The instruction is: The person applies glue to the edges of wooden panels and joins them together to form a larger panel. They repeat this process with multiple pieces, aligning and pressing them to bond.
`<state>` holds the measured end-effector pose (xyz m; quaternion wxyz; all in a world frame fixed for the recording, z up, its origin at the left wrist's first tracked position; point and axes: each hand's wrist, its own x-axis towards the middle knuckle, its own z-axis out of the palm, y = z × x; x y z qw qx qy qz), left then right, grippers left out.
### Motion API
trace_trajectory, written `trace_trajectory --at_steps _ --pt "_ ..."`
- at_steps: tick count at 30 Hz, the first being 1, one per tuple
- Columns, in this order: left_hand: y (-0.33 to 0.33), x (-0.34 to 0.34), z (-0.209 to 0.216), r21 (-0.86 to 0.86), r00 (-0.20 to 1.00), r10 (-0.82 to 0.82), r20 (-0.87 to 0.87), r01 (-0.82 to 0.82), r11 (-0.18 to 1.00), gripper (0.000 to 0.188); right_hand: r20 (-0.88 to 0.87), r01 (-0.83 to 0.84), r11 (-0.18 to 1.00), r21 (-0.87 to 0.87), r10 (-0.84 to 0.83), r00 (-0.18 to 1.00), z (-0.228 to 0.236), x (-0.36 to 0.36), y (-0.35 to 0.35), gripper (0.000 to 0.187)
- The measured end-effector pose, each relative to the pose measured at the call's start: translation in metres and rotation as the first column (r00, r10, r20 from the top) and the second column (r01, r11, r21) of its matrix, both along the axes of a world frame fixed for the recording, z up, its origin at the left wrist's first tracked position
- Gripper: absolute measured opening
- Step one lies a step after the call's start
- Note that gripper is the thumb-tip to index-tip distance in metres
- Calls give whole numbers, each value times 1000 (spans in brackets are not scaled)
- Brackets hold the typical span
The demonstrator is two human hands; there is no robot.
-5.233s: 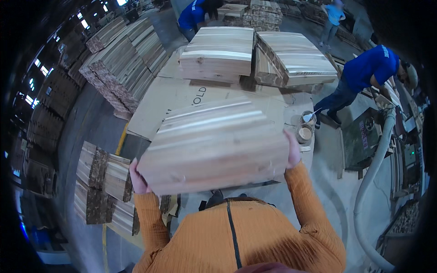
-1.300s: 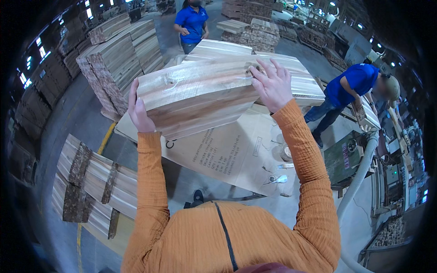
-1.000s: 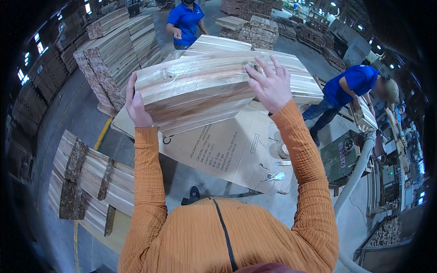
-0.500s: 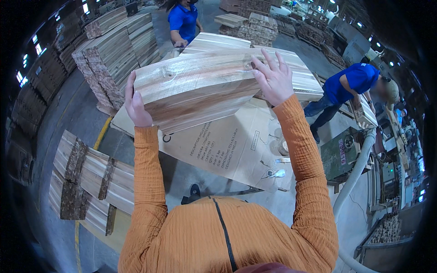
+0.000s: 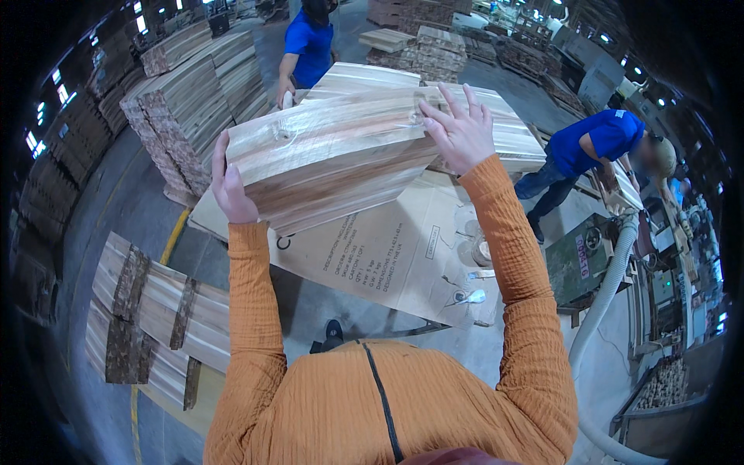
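Now left hand (image 5: 233, 190) grips left end of wooden board (image 5: 333, 155), tilted above cardboard-covered bench (image 5: 380, 260); right hand (image 5: 463, 138), earlier clasping right end, lies flat, spread by knot (image 5: 418, 114), so hold there seems lighter.

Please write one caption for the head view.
Left hand grips a tilted wooden panel over printed cardboard; right hand lies spread at its other end.

Smooth, knotty wood panel (image 5: 333, 124) with a soft gloss; matt brown cardboard (image 5: 380, 244) at its 5 o'clock; rough-sided wood stack (image 5: 194, 116), 10 o'clock; crinkled cloth sleeve (image 5: 254, 310), 8 o'clock; ribbed, plastic-looking hose (image 5: 600, 306), 4 o'clock.
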<state>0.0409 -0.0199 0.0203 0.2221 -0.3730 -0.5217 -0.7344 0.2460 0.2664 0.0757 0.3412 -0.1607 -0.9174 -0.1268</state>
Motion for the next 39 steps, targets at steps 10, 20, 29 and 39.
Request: trace_trajectory --at_steps 10,20,29,39 --pt "2 2 -1 16 1000 -14 3 14 1000 58 -114 -31 992 -124 17 993 -13 30 24 39" --pt "2 3 0 8 1000 13 1 -13 1000 58 -91 -7 999 -32 4 996 -22 31 9 36" --pt "0 -1 -4 11 1000 25 -11 -25 1000 58 -154 -114 985 -131 93 984 -19 37 21 37" --pt "1 -5 -5 21 1000 10 -5 -10 1000 56 -209 -53 969 -242 2 978 -36 17 14 40"
